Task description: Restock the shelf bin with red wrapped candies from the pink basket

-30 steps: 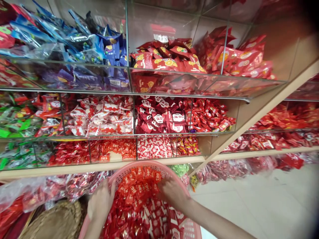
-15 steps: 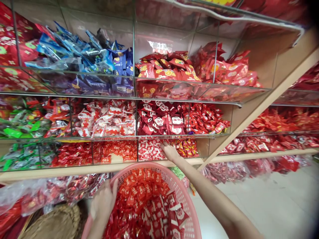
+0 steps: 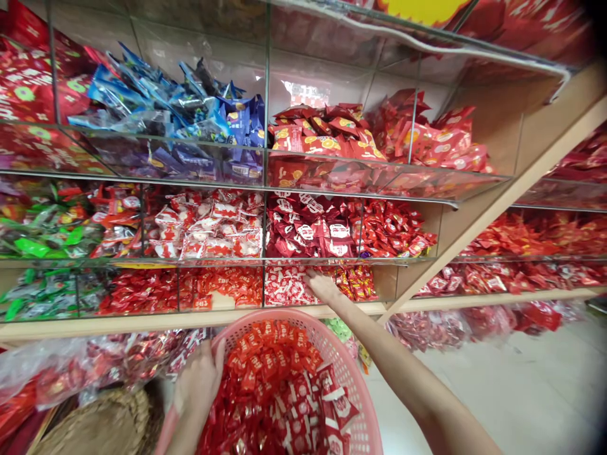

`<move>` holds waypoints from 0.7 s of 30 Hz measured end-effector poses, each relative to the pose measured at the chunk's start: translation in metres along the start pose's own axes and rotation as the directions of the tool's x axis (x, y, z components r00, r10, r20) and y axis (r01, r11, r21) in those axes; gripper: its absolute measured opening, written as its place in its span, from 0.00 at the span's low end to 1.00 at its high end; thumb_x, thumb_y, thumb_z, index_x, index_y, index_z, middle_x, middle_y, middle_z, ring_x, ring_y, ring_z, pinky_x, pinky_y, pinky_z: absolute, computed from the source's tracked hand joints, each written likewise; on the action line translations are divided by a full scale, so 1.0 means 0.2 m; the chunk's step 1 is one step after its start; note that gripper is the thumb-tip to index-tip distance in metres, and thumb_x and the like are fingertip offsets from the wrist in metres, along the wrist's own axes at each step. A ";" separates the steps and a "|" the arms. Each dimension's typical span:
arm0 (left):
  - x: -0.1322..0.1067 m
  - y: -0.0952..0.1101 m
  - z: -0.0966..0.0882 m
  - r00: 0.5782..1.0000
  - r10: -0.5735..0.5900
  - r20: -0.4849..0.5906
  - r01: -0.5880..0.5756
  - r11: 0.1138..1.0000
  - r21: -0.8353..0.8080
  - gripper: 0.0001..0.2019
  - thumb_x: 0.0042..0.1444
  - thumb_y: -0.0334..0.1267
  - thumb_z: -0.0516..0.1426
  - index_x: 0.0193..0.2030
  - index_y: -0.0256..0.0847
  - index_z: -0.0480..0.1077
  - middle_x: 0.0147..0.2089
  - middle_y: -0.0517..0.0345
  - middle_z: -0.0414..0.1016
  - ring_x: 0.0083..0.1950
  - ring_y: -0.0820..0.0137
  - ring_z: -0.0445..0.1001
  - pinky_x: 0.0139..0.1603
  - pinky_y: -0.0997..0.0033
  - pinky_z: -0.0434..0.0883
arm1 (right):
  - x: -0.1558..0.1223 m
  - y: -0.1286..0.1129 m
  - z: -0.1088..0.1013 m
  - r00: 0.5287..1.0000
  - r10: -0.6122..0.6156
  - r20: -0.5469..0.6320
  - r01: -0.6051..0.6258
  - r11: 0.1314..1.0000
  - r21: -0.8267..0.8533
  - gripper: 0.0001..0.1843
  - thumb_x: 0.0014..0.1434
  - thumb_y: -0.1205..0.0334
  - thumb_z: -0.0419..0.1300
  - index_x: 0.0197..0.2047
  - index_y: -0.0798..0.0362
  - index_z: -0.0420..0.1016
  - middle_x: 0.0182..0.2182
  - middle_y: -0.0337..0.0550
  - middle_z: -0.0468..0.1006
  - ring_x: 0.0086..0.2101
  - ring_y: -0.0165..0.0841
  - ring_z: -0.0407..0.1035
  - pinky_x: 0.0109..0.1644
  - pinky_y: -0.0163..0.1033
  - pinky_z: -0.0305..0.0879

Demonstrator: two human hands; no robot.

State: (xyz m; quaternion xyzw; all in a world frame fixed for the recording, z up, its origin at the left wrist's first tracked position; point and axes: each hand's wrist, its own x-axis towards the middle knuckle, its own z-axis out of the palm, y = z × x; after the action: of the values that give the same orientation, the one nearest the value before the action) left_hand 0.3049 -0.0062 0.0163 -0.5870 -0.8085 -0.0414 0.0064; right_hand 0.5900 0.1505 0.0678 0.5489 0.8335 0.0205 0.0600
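Observation:
My left hand is closed around the left rim of a pink plastic basket. Inside it lie orange-red candy packets, dark red packets, and red-and-white wrapped candies. My right hand reaches over the basket to the lowest shelf. Its fingers are bent together at the right edge of a compartment of small red-and-white candies. The fingertips are down among the wrappers, and what they hold cannot be made out.
Glass dividers split the shelves; blue bags, orange-printed red bags and maroon packets fill compartments above. A wooden shelf post slants at the right. Plastic-wrapped bags and a woven basket lie below left.
The view has shifted slightly, so the upper shelves appear a little farther right. My right hand stays at the same candies, and my left hand keeps its hold on the basket.

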 end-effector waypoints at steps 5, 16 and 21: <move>0.00 0.00 0.00 1.000 0.007 -0.008 -0.007 1.000 0.005 0.26 0.62 0.49 0.37 0.47 0.33 0.67 0.39 0.45 0.77 0.35 0.62 0.76 0.31 0.68 0.66 | 0.01 -0.01 0.01 1.000 -0.015 -0.012 0.015 1.000 -0.014 0.12 0.60 0.63 0.55 0.48 0.51 0.68 0.52 0.49 0.68 0.47 0.38 0.67 0.46 0.35 0.64; 0.00 -0.01 0.03 1.000 0.022 -0.013 -0.022 1.000 -0.001 0.27 0.62 0.50 0.35 0.48 0.32 0.66 0.38 0.43 0.76 0.37 0.60 0.76 0.33 0.67 0.67 | -0.04 0.02 0.00 0.999 -0.003 -0.033 0.003 1.000 0.005 0.14 0.63 0.69 0.48 0.50 0.53 0.67 0.49 0.50 0.71 0.47 0.35 0.67 0.46 0.34 0.62; 0.00 0.00 0.01 1.000 0.001 -0.003 -0.001 1.000 -0.016 0.27 0.62 0.50 0.37 0.50 0.32 0.66 0.39 0.43 0.76 0.37 0.60 0.76 0.34 0.65 0.68 | -0.13 -0.02 -0.04 0.990 0.023 -0.139 -0.008 0.994 0.105 0.12 0.65 0.64 0.47 0.47 0.54 0.68 0.45 0.50 0.71 0.46 0.35 0.67 0.46 0.35 0.61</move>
State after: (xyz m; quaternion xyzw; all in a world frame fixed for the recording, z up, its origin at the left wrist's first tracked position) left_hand 0.3044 -0.0067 0.0143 -0.5872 -0.8080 -0.0489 0.0030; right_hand 0.5946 0.1252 0.0780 0.5551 0.8312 0.0159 -0.0278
